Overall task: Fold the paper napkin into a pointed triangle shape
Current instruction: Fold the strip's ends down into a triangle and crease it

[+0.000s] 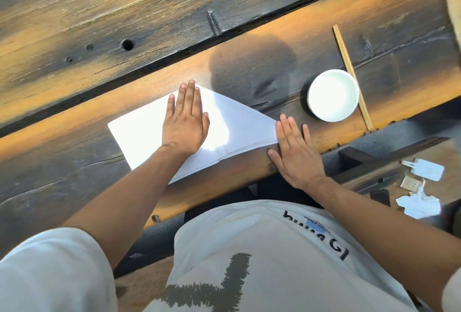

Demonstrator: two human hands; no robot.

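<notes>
1. Head view: the paper napkin lies flat on the bench, close to its near edge, with its long axis running along that edge from the person's left to their right.
2. Its right end is already folded to a point, just beside the right hand.
3. The left hand lies on the napkin's middle, fingers straight and together, pressing down and gripping nothing.
4. The right hand rests flat with fingers spread, its fingertips touching the pointed corner; it holds nothing.
5. The left end is square, lying to the left of the left hand, so that hand is nearer for folding it.
6. A white bowl and chopsticks lie to the right of the napkin, apart from it.
</notes>
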